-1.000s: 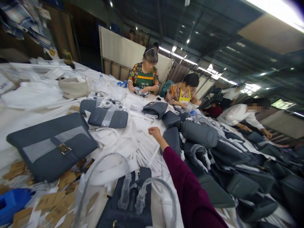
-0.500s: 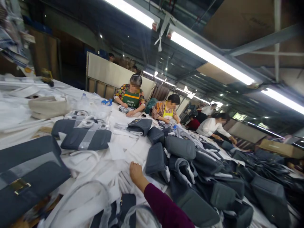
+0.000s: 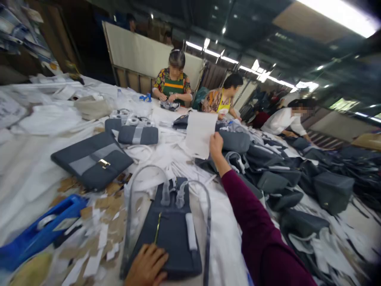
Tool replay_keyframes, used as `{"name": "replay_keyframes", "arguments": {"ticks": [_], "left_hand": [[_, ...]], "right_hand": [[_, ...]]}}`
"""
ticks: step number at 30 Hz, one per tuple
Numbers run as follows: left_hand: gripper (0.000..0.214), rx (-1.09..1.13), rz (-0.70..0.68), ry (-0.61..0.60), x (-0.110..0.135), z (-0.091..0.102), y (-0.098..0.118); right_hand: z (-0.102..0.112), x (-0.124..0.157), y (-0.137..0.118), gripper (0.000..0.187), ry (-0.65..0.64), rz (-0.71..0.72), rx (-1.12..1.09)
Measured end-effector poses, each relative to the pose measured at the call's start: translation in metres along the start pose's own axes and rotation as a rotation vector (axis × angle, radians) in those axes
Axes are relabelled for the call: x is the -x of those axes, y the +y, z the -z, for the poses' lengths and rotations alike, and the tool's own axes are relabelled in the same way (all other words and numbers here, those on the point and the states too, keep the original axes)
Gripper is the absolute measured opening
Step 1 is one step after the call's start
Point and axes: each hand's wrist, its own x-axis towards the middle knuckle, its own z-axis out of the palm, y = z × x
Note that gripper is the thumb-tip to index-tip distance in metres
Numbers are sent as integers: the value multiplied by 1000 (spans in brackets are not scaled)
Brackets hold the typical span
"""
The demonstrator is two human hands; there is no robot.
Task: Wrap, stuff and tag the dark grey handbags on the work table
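Note:
My right hand [image 3: 217, 146] is raised over the table with its fingers closed on the edge of a white sheet [image 3: 200, 134], which hangs upright to the left of the fist. Below, my left hand [image 3: 149, 265] rests on a dark blue-grey bag [image 3: 171, 228], fingers laid on its surface by the lower end of a gold zipper [image 3: 158, 227]. Two long handles [image 3: 208, 214] with clear plastic wrap loop out from the bag's top. A white wrapped strip [image 3: 191, 231] lies along its right side.
A flap bag with a gold clasp [image 3: 92, 159] lies left, near a blue tape dispenser [image 3: 47, 224] and cardboard scraps [image 3: 110, 222]. Dark bags [image 3: 276, 182] pile up at right. Several co-workers, one in a green apron [image 3: 171, 88], work across the table.
My right hand has gone from an area of white material to holding up a white sheet. My left hand now shows on the bag, and the view has tilted downward.

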Motion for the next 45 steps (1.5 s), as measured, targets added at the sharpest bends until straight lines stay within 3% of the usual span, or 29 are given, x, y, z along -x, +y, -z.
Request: {"name": "replay_keyframes", "arguments": {"ticks": [2, 5, 8, 11, 13, 18, 21, 24, 29, 33, 36, 40, 45], "left_hand": [[36, 68, 21, -105, 0, 2, 4], [36, 157, 111, -216, -11, 16, 12], [34, 222, 106, -315, -30, 32, 14], [30, 284, 47, -490, -56, 33, 10], [33, 380, 97, -569, -76, 21, 9], [37, 653, 488, -646, -123, -35, 19], [29, 722, 591, -634, -134, -64, 25], [19, 853, 630, -619, -134, -75, 27], [34, 1145, 517, -574, -124, -53, 33], [26, 1282, 249, -488, -111, -20, 38], [18, 1148, 107, -433, -99, -5, 40], [34, 967, -12, -398, -84, -2, 47], [28, 827, -81, -375, -72, 4, 55]], "right_hand": [[23, -5, 13, 29, 78, 127, -297], [47, 3, 34, 28, -10, 302, -590], [55, 30, 52, 19, -171, 319, -482], [44, 65, 65, 14, -311, 319, -323], [31, 88, 72, 15, -365, 317, -259], [-3, 128, 87, 21, -378, 277, -205], [-18, 136, 94, 22, -358, 240, -202], [-28, 131, 98, 21, -298, 211, -229], [-31, 101, 100, 18, -152, 161, -275], [-37, 86, 95, 19, -205, 209, -296], [-56, 104, 86, 20, -379, 311, -303], [-90, 153, 73, 16, -616, 434, -268], [-117, 180, 66, 23, -709, 465, -186]]}}
